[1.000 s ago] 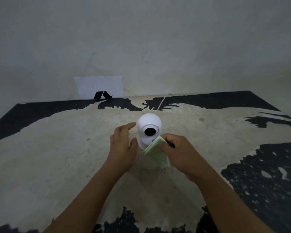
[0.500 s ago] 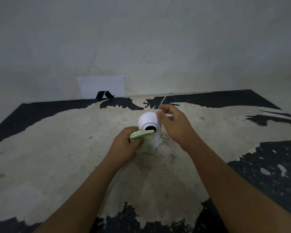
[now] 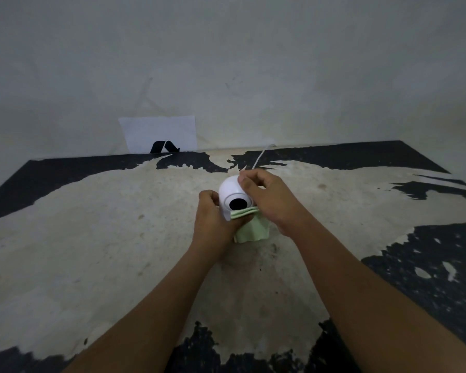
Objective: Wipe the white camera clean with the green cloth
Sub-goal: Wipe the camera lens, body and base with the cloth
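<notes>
The white camera (image 3: 230, 191) is a round dome with a black lens facing me, in the middle of the worn table (image 3: 92, 238). My right hand (image 3: 267, 200) grips the top and right side of the dome. My left hand (image 3: 213, 222) holds the folded green cloth (image 3: 249, 230) against the camera just under the lens, and the cloth hangs down in front of the base. The camera's base is hidden behind the cloth and my left hand. A thin white cable (image 3: 260, 157) runs from behind the camera toward the wall.
A white paper sheet (image 3: 159, 133) with a black mark leans on the grey wall at the table's far edge. The table top is pale with black worn patches at its edges and at the right.
The cloth passed from my right hand to my left. My right hand moved up onto the dome. My left hand now presses the cloth lower, under the lens.
</notes>
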Available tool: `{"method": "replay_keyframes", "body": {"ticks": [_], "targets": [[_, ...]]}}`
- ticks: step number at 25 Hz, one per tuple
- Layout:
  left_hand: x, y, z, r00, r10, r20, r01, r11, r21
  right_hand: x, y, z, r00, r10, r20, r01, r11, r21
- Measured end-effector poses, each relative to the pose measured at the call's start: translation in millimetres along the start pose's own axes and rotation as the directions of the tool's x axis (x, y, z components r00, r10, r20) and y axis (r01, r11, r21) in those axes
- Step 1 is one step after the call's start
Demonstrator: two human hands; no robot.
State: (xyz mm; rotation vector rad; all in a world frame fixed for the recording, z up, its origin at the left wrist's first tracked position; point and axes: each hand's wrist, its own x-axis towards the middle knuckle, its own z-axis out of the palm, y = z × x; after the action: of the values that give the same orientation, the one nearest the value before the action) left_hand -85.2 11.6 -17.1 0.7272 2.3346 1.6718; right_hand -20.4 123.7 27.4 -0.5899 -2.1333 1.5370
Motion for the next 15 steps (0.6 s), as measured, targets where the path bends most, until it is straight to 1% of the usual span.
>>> {"method": "replay_keyframes", "body": {"ticks": [2, 3, 6, 9, 10, 12, 15], "targets": [[-1, -4, 4, 0.999, -0.016, -0.03, 0.016, 1.0, 0.003, -1, 0, -1, 1.0, 0.0, 0.0, 0.0, 1.0, -0.001], [-1, -6, 4, 1.0, -0.013, -0.022, 0.014, 1.0, 0.023, 0, 1, -1, 1.0, -0.004, 0.0, 0.004, 1.0, 0.003], [3, -11, -11, 0.998, 0.017, 0.058, -0.023, 0.994, 0.104, 0, 4, -2, 1.0, -0.019, -0.001, 0.019, 1.0, 0.022], [6, -9, -30, 0.983, 0.061, 0.176, -0.085, 0.987, 0.134, 1, 6, -1, 1.0, -0.014, 0.004, 0.014, 0.999, 0.036], [6, -7, -33, 0.979, 0.063, 0.191, -0.091, 0.986, 0.141, 1, 6, 0, 1.0, -0.012, 0.002, 0.012, 0.999, 0.038], [6, -7, -27, 0.983, 0.053, 0.177, -0.081, 0.984, 0.157, 1, 6, 0, 1.0, -0.025, -0.008, 0.025, 1.0, 0.018], [0, -5, -7, 0.998, -0.012, 0.065, 0.002, 0.987, 0.159, 2, 6, -1, 0.999, -0.032, -0.01, 0.032, 0.999, -0.021]]}}
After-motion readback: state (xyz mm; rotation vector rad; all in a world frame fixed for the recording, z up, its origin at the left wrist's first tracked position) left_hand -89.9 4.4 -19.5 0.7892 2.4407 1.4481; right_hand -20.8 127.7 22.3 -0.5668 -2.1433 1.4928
